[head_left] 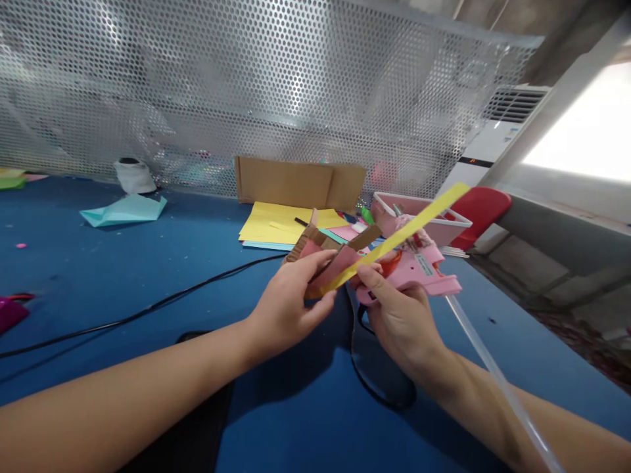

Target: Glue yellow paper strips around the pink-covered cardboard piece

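Note:
My left hand point(288, 303) is closed on a small cardboard piece point(323, 248) with pink paper on it, held above the blue table. My right hand point(394, 315) grips a pink glue gun point(419, 269) with a clear glue stick point(493, 371) trailing from its back toward me. Its fingers also pinch a long yellow paper strip point(404, 235) that runs from the cardboard piece up to the right. The gun's nozzle is hidden behind the strip and cardboard.
A black cable point(148, 309) crosses the blue table point(98, 276). Yellow paper sheets point(276, 223), a folded cardboard sheet point(296, 182), a pink tray point(434, 220) and a light-blue paper point(125, 210) lie behind. A perforated metal screen point(246, 92) closes the back; a red chair point(478, 210) stands right.

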Demonstrator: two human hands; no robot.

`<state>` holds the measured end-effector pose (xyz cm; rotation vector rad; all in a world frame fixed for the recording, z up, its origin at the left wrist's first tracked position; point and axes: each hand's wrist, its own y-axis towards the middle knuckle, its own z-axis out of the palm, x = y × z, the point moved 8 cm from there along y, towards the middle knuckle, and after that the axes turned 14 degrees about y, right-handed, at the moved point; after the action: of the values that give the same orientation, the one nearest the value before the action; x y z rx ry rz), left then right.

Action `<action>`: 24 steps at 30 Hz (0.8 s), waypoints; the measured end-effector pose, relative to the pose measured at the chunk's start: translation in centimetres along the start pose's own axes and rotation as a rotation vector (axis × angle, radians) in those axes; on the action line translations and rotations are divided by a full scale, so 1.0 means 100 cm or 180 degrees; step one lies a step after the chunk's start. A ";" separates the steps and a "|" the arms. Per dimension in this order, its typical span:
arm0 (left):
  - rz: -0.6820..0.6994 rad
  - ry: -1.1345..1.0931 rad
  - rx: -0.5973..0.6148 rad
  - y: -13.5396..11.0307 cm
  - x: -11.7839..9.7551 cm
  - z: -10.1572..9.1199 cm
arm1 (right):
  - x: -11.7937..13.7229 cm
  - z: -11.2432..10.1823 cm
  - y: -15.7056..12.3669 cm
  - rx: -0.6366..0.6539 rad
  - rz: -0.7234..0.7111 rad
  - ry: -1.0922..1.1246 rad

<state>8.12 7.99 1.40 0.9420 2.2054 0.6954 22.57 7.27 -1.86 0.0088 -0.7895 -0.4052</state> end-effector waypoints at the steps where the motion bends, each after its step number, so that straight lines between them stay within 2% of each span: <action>1: 0.0084 0.0018 0.0028 0.000 -0.003 0.000 | -0.001 0.000 0.000 -0.0026 0.0023 0.0001; 8: 0.0138 -0.0155 0.0195 0.001 -0.007 0.001 | 0.002 -0.006 0.005 -0.0135 0.0029 -0.0127; 17: 0.0234 -0.0017 0.0136 0.000 -0.007 0.004 | 0.006 -0.001 0.005 -0.0030 0.0062 -0.0195; 24: 0.0182 -0.0041 0.0147 0.001 -0.010 0.000 | 0.005 -0.007 0.010 -0.0034 0.0071 -0.0377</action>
<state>8.66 7.28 1.82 1.0337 2.1991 0.6654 23.76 7.87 -1.84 -0.0342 -0.9034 -0.3913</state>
